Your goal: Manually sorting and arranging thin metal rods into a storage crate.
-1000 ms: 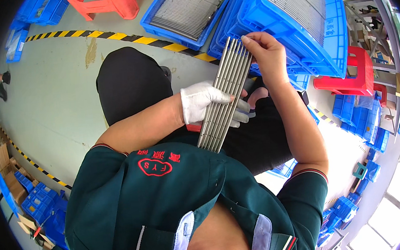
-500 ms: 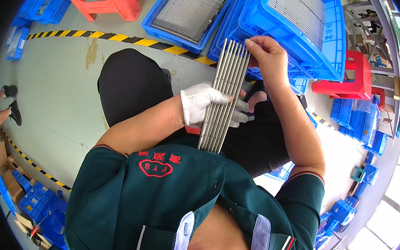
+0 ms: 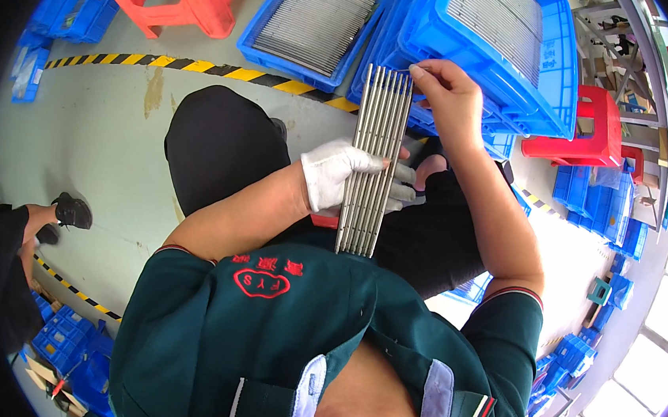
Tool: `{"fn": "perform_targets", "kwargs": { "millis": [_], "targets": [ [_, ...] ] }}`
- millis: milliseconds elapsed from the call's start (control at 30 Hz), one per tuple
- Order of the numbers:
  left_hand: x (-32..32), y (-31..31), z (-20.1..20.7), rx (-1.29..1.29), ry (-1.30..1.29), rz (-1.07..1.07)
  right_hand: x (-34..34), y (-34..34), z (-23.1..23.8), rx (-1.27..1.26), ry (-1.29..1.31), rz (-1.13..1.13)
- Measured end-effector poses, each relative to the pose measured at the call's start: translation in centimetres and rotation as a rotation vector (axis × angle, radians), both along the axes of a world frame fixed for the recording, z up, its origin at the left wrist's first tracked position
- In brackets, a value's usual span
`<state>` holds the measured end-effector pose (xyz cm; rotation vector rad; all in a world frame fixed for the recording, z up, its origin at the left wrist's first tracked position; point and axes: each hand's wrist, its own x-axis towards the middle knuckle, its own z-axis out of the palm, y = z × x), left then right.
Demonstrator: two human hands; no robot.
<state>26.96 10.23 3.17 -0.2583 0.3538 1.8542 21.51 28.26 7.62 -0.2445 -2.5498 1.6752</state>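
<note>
My left hand (image 3: 333, 175), in a white glove, is closed around a flat row of several slim metal rods (image 3: 383, 117). They lie side by side, tilted, with their far ends up by the blue crates and near ends by my shirt. My bare right hand (image 3: 456, 106) pinches at the far ends of the rods. A thin, dark, wire-like piece (image 3: 402, 70) shows between its fingertips and the rod tips; its kind is too small to make out.
Ahead stand a blue crate of metal rods (image 3: 321, 20) and a taller blue crate stack (image 3: 492, 107), also holding rods. Red stools (image 3: 189, 7) stand beyond and at right. Black-and-yellow tape (image 3: 247, 74) crosses the floor. Another person's legs (image 3: 33, 223) are at far left.
The other person's legs at the left have come further into view, toward me. My hands and the rods have barely shifted; the thin piece at the rod tips shows more plainly.
</note>
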Motion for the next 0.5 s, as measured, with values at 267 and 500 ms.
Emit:
{"fn": "perform_targets", "kwargs": {
  "millis": [267,500],
  "targets": [
    [-0.9,-0.3,0.5,-0.13,0.095,0.197,4.2,-1.1,3.8,0.186,0.027,0.228],
    [-0.8,-0.1,0.7,-0.261,0.141,0.267,3.4,-1.4,2.7,0.354,0.239,0.352]
  ]
}}
